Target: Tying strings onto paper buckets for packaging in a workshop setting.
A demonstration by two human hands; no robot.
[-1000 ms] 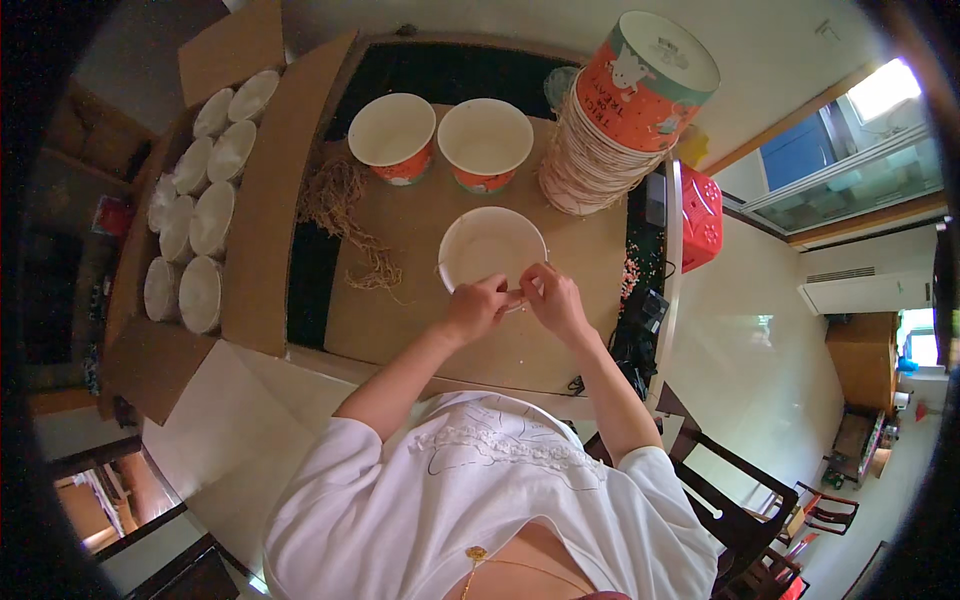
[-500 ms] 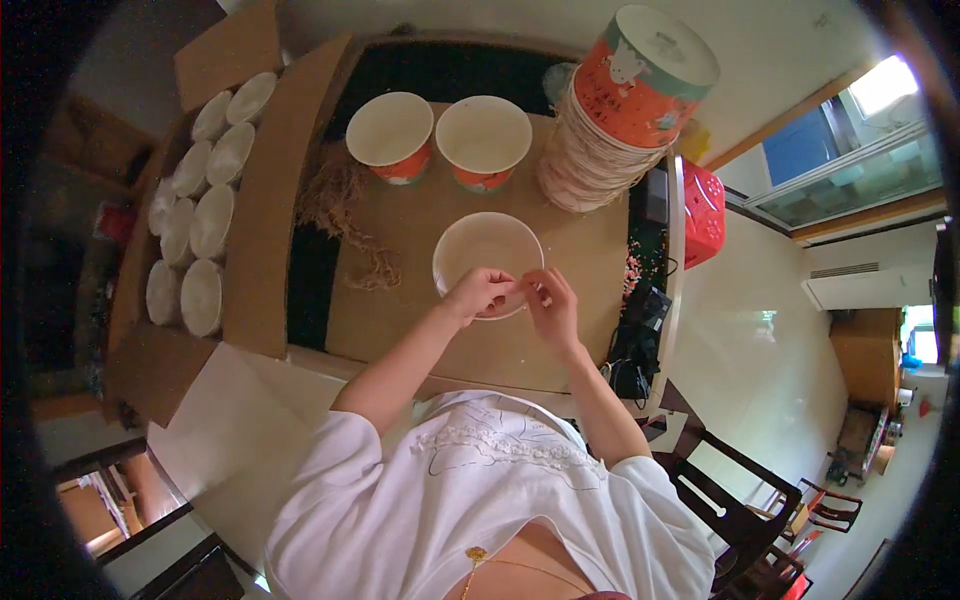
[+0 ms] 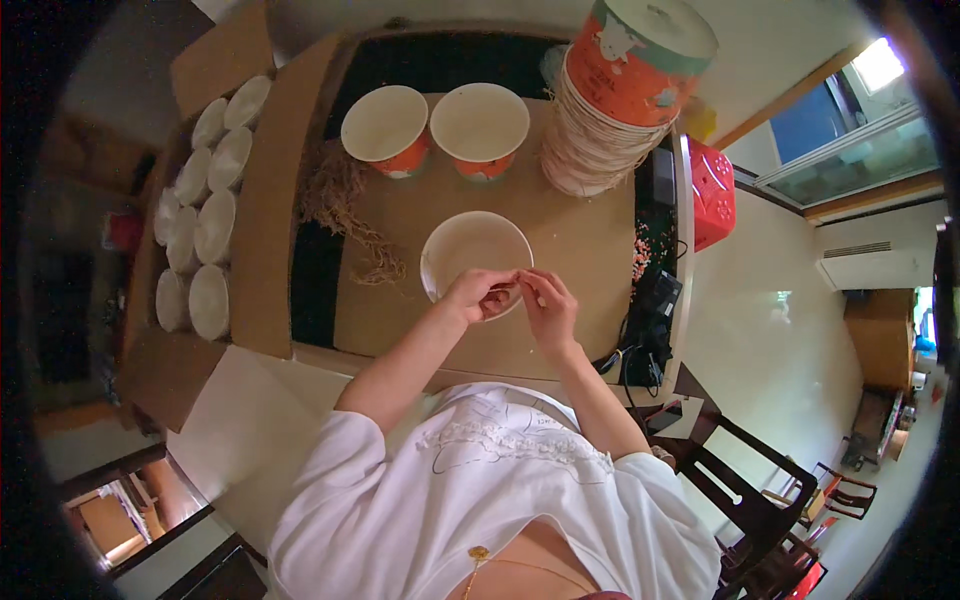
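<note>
White inside, one tub (image 3: 470, 243) sits under left hand (image 3: 482, 296) and right hand (image 3: 550, 308), both pinched together, near two orange tubs (image 3: 403, 160).

Bright window (image 3: 880, 65), glossy pale floor (image 3: 750, 340) and dark chair (image 3: 765, 515) at right; perhaps shelving (image 3: 75, 300) in the left gloom.

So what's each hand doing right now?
Left hand: pinched closed over the nearest tub; can't tell on what.
Right hand: pinched closed too; can't tell on what.
</note>
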